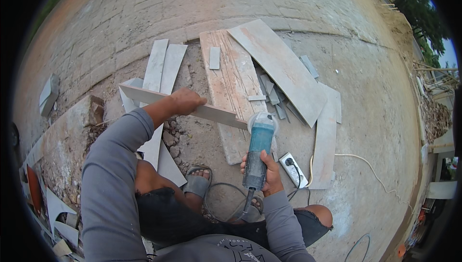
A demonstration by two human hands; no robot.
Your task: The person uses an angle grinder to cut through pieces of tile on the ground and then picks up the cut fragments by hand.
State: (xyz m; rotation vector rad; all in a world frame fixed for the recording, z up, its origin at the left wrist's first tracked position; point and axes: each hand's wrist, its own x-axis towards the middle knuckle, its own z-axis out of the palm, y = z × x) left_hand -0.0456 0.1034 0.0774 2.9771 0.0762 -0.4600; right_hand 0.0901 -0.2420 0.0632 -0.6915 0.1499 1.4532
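My left hand (185, 101) is closed around a long narrow strip of grey tile (216, 114), which slants down toward the right. In my right hand (272, 173) is a teal and black angle grinder (260, 141), gripped by its dark body with the cord trailing from its lower end. The grinder's head and pale disc guard (263, 119) meet the right end of the strip; whether the disc touches it I cannot tell. Beneath them lies a scored, dusty board (228, 84), with a small tile offcut (214, 58) and another small piece (257, 98) on it.
A large tile slab (279, 69) leans over the board's right side, with several broken pieces beside it. A white power strip (293, 170) lies near my right hand, its cable (370, 161) running right. Long tile strips (168, 69) lie at left; my sandalled foot (197, 185) is close by.
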